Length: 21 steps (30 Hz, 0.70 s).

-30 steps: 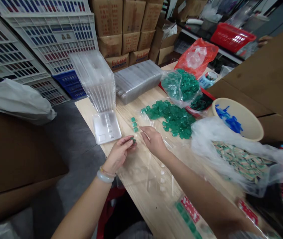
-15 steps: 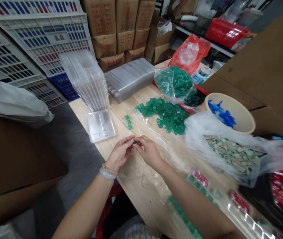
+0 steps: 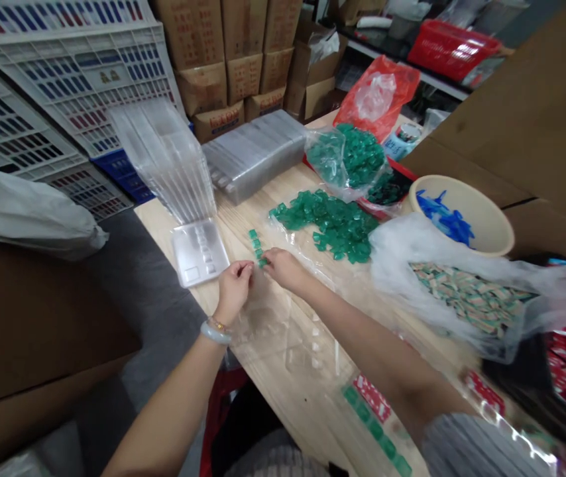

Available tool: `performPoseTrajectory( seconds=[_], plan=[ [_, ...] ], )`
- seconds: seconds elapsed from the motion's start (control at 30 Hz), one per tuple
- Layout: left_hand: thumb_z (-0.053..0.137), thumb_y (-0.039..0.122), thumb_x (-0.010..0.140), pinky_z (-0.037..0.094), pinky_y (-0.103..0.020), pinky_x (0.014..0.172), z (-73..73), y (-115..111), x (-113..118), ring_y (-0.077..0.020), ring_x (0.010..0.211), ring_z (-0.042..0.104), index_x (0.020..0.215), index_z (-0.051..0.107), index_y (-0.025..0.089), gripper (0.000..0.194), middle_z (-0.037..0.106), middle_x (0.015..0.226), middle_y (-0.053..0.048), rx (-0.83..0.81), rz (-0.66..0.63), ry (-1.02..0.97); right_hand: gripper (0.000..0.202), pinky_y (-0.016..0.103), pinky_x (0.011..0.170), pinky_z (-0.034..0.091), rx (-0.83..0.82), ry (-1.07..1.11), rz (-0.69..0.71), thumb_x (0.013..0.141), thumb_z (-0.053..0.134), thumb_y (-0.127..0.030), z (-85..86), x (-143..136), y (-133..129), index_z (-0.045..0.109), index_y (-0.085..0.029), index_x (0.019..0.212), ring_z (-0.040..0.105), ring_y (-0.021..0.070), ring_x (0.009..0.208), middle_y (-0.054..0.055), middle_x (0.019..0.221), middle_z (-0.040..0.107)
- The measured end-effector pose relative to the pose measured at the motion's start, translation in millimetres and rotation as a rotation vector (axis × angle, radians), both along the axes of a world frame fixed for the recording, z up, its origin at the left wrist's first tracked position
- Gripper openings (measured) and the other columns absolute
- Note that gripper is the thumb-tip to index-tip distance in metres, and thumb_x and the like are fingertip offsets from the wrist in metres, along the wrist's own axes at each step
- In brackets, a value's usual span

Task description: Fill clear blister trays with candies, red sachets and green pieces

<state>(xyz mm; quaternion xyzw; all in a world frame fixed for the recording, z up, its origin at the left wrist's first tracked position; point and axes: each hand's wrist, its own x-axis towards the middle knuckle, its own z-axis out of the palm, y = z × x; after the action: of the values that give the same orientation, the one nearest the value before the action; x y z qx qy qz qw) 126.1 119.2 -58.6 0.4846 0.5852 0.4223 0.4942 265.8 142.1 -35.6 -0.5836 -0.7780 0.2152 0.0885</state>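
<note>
One long pale wooden counter [image 3: 283,371] runs from the near edge away toward stacked brown cardboard boxes [image 3: 243,59], and on it sit, from big to small: one white crinkled plastic bag of small printed packets [image 3: 466,298], one grey block of stacked clear flat cases [image 3: 256,154], one tall leaning stack of clear plastic trays [image 3: 168,162], one loose heap of green translucent square pieces [image 3: 335,225] on a clear sheet, one clear bag of the same green pieces [image 3: 350,159], one cream round bowl holding blue plastic bits [image 3: 482,202], and one single clear blister tray [image 3: 198,252] lying flat just in front of the tall stack. Between that tray and the green heap lies one short row of small green square pieces [image 3: 254,242], about four of them, though the last is partly hidden by fingers; its long axis runs away from the person, slanting slightly left at the far end. The right hand [image 3: 283,266] touches the near end of this row, its grip narrow, thumb and forefinger pinched on the nearest green piece. The left hand [image 3: 234,286] sits just beside it, fingertips drawn together near the row's near end; whether its grip holds a piece cannot be told.
</note>
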Motion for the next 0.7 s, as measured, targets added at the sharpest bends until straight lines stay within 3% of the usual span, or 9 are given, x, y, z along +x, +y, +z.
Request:
performPoseTrajectory(
  seconds=[0.07,0.13,0.23,0.3,0.4,0.47,0.57,0.63,0.7],
  plan=[
    [0.047,0.034,0.077,0.039,-0.023,0.050,12.6,0.3,4.7,-0.0112,0.049,0.048,0.074,0.061,0.014,0.025,0.052,0.053,0.001,0.100,-0.027,0.102,0.032,0.022,0.076,0.042,0.013,0.129,-0.071,0.075,0.053,-0.017,7.0,16.7,-8.9,0.055,-0.015,0.107,0.056,0.0130,0.084,0.006,0.097,0.061],
    [0.046,0.034,0.079,0.041,-0.024,0.059,27.3,7.3,22.1,-0.0129,0.059,0.052,0.075,0.062,0.015,0.025,0.057,0.061,-0.001,0.260,-0.134,0.188,0.033,0.021,0.077,0.042,0.084,0.145,-0.222,0.078,0.049,-0.019,13.6,45.6,-19.1,0.053,-0.015,0.110,0.057,0.0126,0.085,0.006,0.099,0.061],
    [0.049,0.024,0.077,0.040,-0.027,0.077,40.8,28.0,75.2,-0.0158,0.079,0.054,0.081,0.063,0.018,0.015,0.061,0.080,-0.004,0.445,-0.409,0.232,0.025,0.026,0.077,0.041,0.161,-0.092,-0.501,0.081,0.043,-0.017,17.3,96.8,-29.2,0.060,-0.014,0.099,0.055,0.0174,0.087,0.011,0.094,0.060],
    [0.057,0.014,0.069,0.037,-0.030,0.084,39.2,42.8,117.4,-0.0188,0.088,0.052,0.078,0.063,0.017,0.011,0.059,0.084,-0.006,0.411,-0.522,0.251,0.022,0.029,0.072,0.041,0.151,-0.255,-0.561,0.079,0.045,-0.017,15.1,122.8,-29.7,0.061,-0.014,0.095,0.054,0.0211,0.087,0.013,0.092,0.058],
    [0.061,0.003,0.058,0.034,-0.035,0.086,27.8,58.4,161.0,-0.0238,0.092,0.050,0.066,0.060,0.013,0.013,0.056,0.081,-0.010,0.304,-0.538,0.271,0.020,0.028,0.065,0.040,0.112,-0.327,-0.491,0.076,0.050,-0.016,10.0,141.2,-24.2,0.060,-0.015,0.094,0.054,0.0225,0.084,0.014,0.089,0.058],
    [0.059,0.004,0.060,0.036,-0.035,0.084,22.7,63.3,167.7,-0.0229,0.087,0.051,0.061,0.057,0.013,0.009,0.055,0.075,-0.009,0.280,-0.544,0.254,0.018,0.028,0.064,0.040,0.115,-0.274,-0.475,0.075,0.051,-0.015,8.5,145.9,-20.7,0.059,-0.016,0.091,0.054,0.0207,0.080,0.012,0.086,0.058],
    [0.053,0.013,0.070,0.042,-0.031,0.072,27.5,63.2,153.1,-0.0163,0.070,0.053,0.070,0.058,0.014,0.005,0.055,0.069,-0.004,0.191,-0.583,0.152,0.014,0.028,0.067,0.039,0.171,-0.048,-0.532,0.074,0.053,-0.016,9.6,150.7,-20.0,0.059,-0.016,0.087,0.054,0.0167,0.075,0.008,0.082,0.058],
    [0.048,0.019,0.075,0.044,-0.028,0.063,37.3,58.4,139.0,-0.0129,0.062,0.053,0.082,0.058,0.014,0.013,0.055,0.069,-0.003,-0.027,-0.602,-0.085,0.010,0.027,0.066,0.040,0.156,0.242,-0.602,0.073,0.053,-0.020,12.0,151.2,-22.5,0.057,-0.016,0.082,0.053,0.0141,0.069,0.005,0.075,0.058],
    [0.047,0.020,0.075,0.044,-0.026,0.057,47.9,50.6,128.9,-0.0112,0.059,0.054,0.089,0.056,0.014,0.018,0.055,0.071,-0.003,-0.279,-0.572,-0.350,0.013,0.026,0.061,0.040,0.030,0.653,-0.665,0.072,0.055,-0.027,16.0,147.1,-26.4,0.055,-0.016,0.078,0.052,0.0119,0.062,0.001,0.068,0.057]
  ],
)
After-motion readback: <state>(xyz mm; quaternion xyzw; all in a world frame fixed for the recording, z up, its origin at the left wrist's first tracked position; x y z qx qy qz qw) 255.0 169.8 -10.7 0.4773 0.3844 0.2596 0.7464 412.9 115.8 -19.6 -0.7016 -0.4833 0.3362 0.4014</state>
